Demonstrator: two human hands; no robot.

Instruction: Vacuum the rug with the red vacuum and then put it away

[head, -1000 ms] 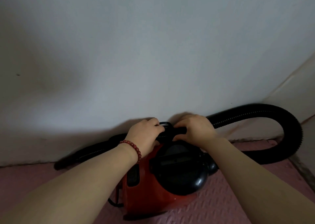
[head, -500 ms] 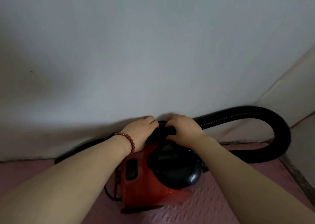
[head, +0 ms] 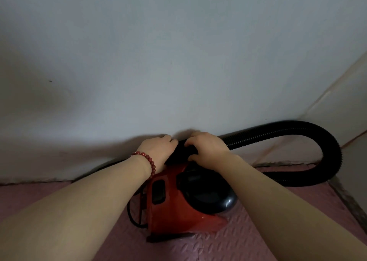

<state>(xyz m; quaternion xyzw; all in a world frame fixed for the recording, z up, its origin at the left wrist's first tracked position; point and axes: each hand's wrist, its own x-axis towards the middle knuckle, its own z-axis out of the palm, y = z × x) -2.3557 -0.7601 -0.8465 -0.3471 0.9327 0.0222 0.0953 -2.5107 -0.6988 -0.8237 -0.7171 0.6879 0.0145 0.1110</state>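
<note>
Both hands have come closer together since a second ago, and the thin cord loop that stood up between them is no longer visible. The left hand point(head: 156, 151) and the right hand point(head: 206, 148) are now side by side, almost touching, on the black handle point(head: 181, 153) at the top of the vacuum point(head: 174, 207).

The vacuum stands on the pink mat point(head: 248, 241), close to the wall point(head: 178, 62), near the corner of the room. Its hose point(head: 327, 141) leaves from behind the right hand, runs to the right along the wall, and bends back down to the mat.

The fingers of the right hand are curled over the handle and seem to grip it. The fingers of the left hand reach over the far side, so I cannot tell if they grip or only rest (the back of the hand hides them).

The handle lies left to right, directly under both hands, with the wall just behind it. I judge the vacuum is being put away here. There is little room for the fingers behind the handle, so any last push must be small.
</note>
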